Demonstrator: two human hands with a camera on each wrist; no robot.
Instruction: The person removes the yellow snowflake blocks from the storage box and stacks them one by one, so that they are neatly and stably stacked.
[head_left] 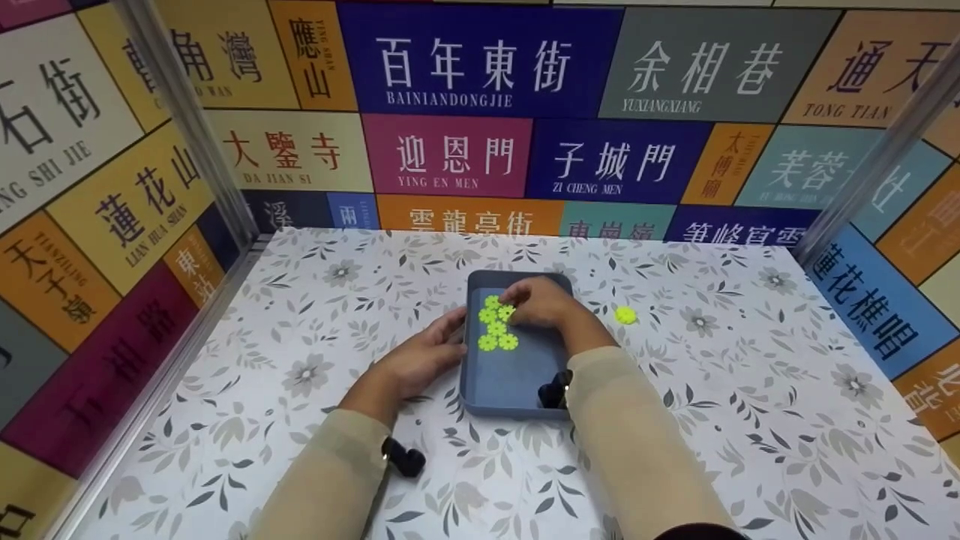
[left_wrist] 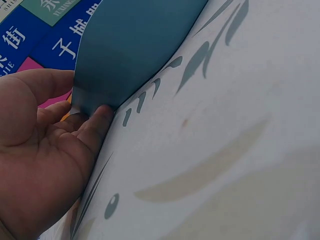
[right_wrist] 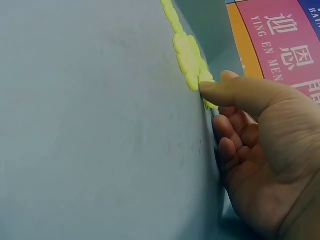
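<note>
A blue-grey rectangular tray lies on the table. In its far half, several bright yellow flower-shaped pieces lie flat, edge to edge, in a small cluster. My right hand reaches over the tray's right wall and pinches one yellow flower-shaped piece between thumb and index finger at the cluster's upper right. The right wrist view has the thumb right on the yellow edge, the other fingers curled below. My left hand rests against the tray's left outer wall, its fingertips touching it.
Right of the tray, a yellow flower-shaped piece or small stack lies on the floral-patterned tabletop. Panels with coloured street-name signs rise behind the table and along both sides. Black cameras are worn at both wrists.
</note>
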